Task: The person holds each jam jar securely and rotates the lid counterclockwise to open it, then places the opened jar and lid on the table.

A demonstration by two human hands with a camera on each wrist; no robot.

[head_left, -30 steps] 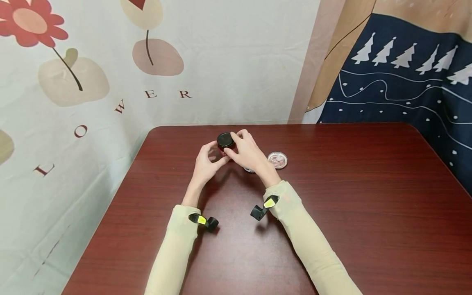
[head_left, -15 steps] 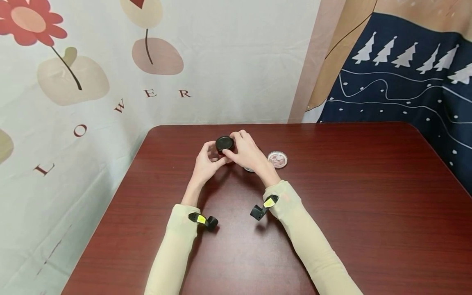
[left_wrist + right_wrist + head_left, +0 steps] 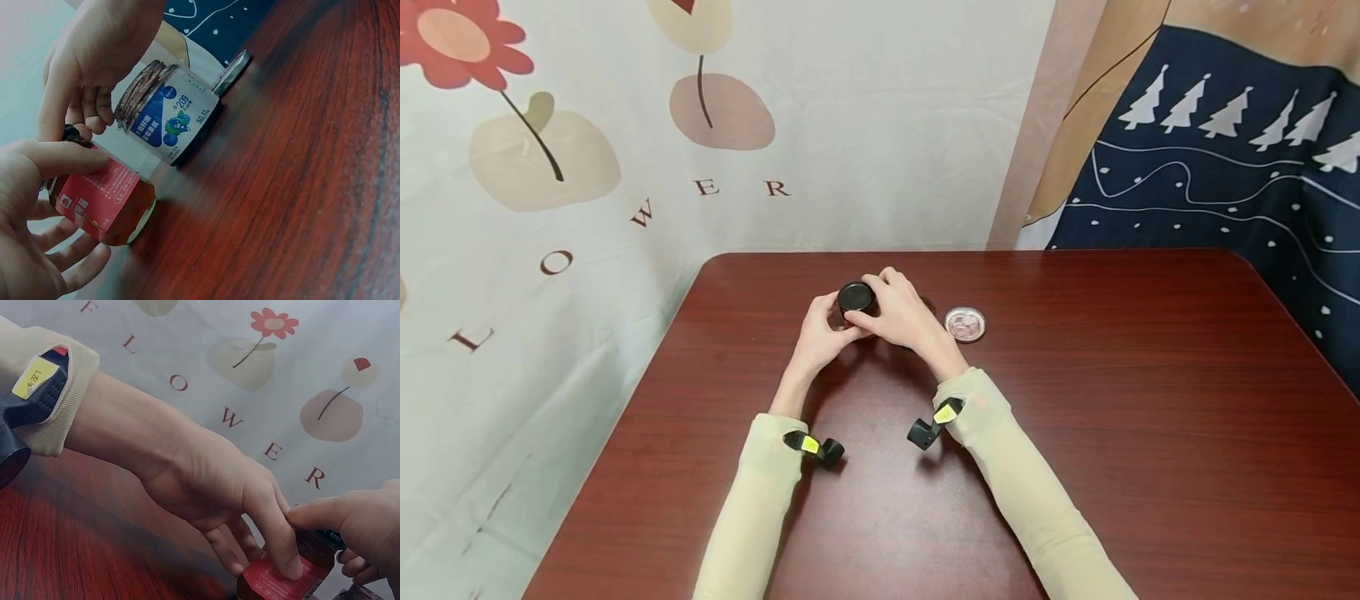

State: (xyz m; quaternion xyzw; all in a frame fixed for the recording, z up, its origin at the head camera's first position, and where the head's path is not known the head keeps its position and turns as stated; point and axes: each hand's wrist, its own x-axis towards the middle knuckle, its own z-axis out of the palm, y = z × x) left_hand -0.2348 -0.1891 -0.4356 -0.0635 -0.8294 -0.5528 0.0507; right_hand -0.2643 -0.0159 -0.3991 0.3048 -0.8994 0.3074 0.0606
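Observation:
My left hand (image 3: pixel 822 335) holds the body of a jar with a red label (image 3: pixel 97 194), low over the table at its far side. In the left wrist view the jar leans. My right hand (image 3: pixel 902 312) has thumb and fingers around its black lid (image 3: pixel 856 297); the lid is on the jar. In the right wrist view, my left thumb lies across the red label (image 3: pixel 284 581). Close beside, a glass jar with a blue and white label (image 3: pixel 172 119) stands on the table, mostly hidden by my right hand in the head view.
A round, silver-rimmed lid (image 3: pixel 964 325) lies flat on the brown table (image 3: pixel 1112 400), right of my right hand. Beyond the table's far edge hang a pale flower-print cloth (image 3: pixel 880 125) and a dark blue cloth with white trees (image 3: pixel 1210 183).
The black lid has come slightly nearer with the jar and tipped a little toward the camera. My right fingers and thumb have shifted left around its rim. My left hand stays nearly in place.

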